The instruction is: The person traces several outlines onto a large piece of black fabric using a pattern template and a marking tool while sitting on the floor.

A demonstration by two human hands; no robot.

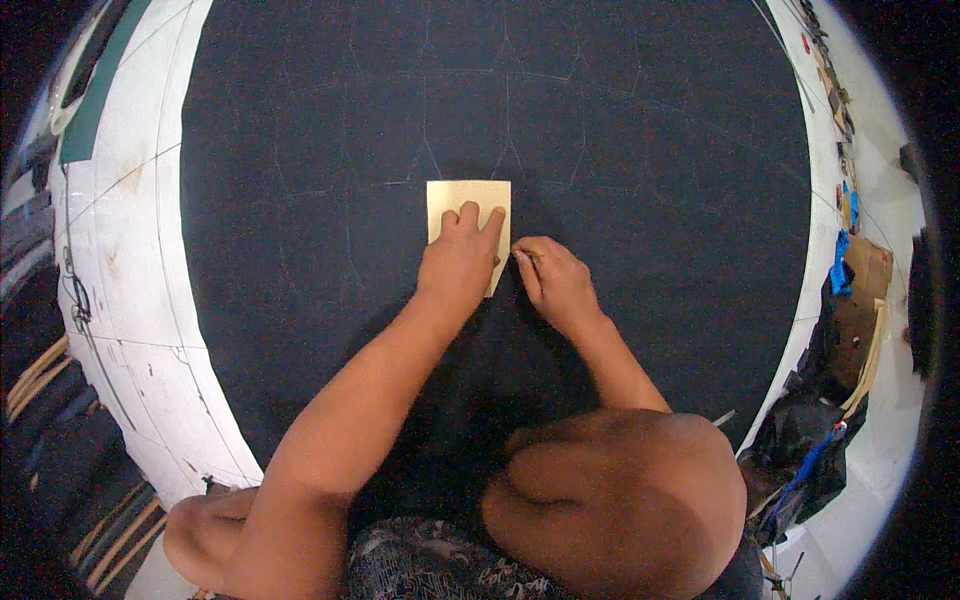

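A pale yellow card piece (442, 194), straight-edged at the top and narrowing toward its lower end, lies flat on a large dark cloth (700, 250). My left hand (458, 262) rests on the card with its fingers spread, pressing it against the cloth. Just beside the card's right edge is my right hand (558, 278), its thumb and fingertips pinched together. Whatever small thing is in that pinch, if anything, is too small to make out. Thin pale lines, some bent and some straight, run across the cloth beyond the card.
White strips border the cloth on the left (140, 250) and right. My bare knee (640, 490) is bent over the cloth's near right part. Along the right side lie a brown cardboard piece (862, 280), blue scraps and a black plastic bag (800, 430). Light-coloured sticks (40, 378) show at far left.
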